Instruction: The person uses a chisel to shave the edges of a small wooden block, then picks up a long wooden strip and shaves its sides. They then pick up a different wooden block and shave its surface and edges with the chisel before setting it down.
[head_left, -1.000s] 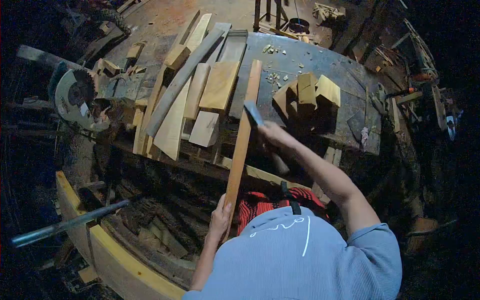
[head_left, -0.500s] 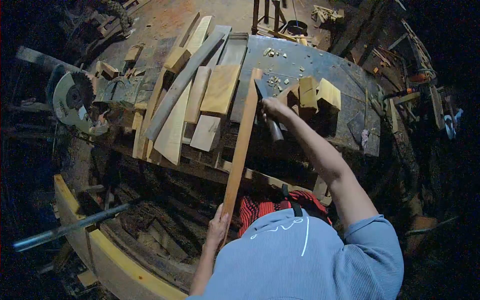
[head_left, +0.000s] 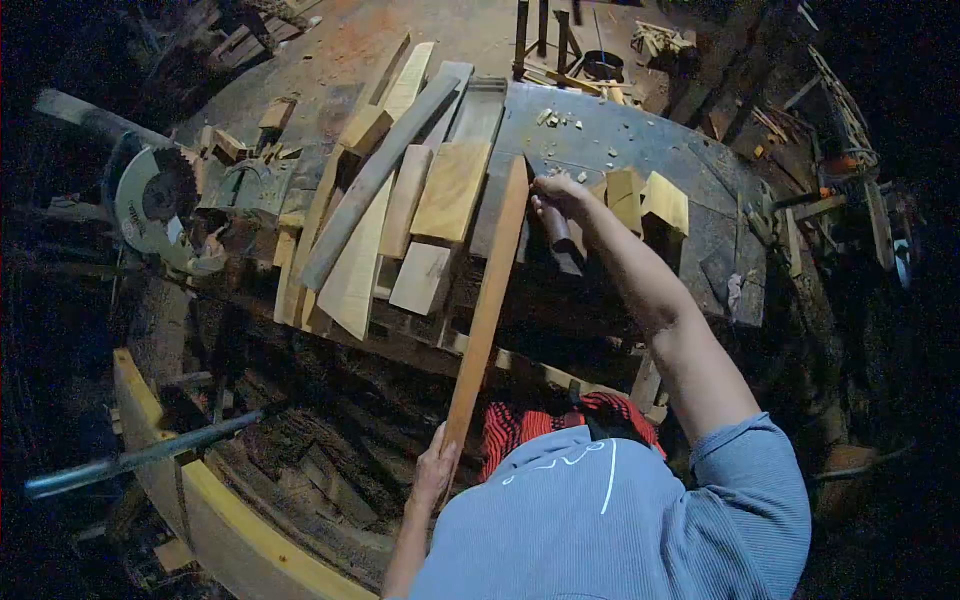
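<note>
A long reddish-brown wooden strip [head_left: 488, 300] slants from my body up to the blue-grey bench top [head_left: 600, 125]. My left hand [head_left: 434, 468] is closed around its lower end, beside my shirt. Close to its upper end, my right hand [head_left: 562, 192] grips a tool with a thick tubular handle [head_left: 556, 228]. The tool's dark blade lies against or just beside the strip's right edge, mostly hidden by the hand and the strip. Pale wood chips [head_left: 550, 118] are scattered on the bench beyond.
Several boards lie left of the strip, including a yellow block [head_left: 452, 190] and a grey batten [head_left: 380, 180]. Two short blocks [head_left: 664, 205] stand right of my right hand. A circular saw blade [head_left: 168, 185] is at far left, above a metal pipe [head_left: 150, 455].
My right hand and the tool have moved slightly right and down in view, and the blade shows less. The strip's top has shifted right and shows a broader face. The view has tilted slightly.
</note>
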